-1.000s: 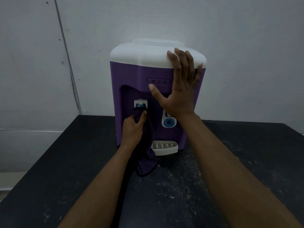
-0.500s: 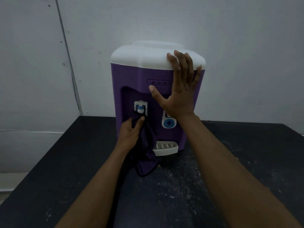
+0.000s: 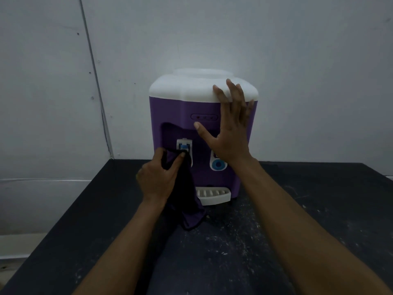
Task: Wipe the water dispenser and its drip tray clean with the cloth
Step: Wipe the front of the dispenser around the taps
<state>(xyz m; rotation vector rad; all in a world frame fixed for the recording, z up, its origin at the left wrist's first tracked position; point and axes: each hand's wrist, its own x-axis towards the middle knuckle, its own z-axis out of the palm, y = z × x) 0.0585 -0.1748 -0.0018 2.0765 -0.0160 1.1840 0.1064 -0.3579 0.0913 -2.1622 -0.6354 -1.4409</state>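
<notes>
dispenser: the water dispenser [image 3: 170,111] stands upright near the far edge of the counter [image 3: 319,209], close before the wall [image 3: 212,28]; whether it touches the wall cannot be told.
facing: its long axis is vertical, the white top [image 3: 180,88] uppermost, and the recessed front with the taps points toward the person.
drip tray: the white drip tray [image 3: 214,195] juts from the foot of the front and sits on the counter.
cloth: the dark cloth [image 3: 187,199] hangs lengthwise down from the left tap [image 3: 184,145]; its lower end lies on the counter, over the left end of the tray.
left hand: the left hand [image 3: 158,177] is clamped on the upper part of the cloth, thumb and fingers curled round it, its fingertip at the tap; most of the cloth hangs below and right of this hand.
right hand: the right hand [image 3: 230,133] lies flat on the upper right of the front, fingers straight and spread apart, tips up on the white top, thumb out to the left, just above the right tap [image 3: 217,163].
</notes>
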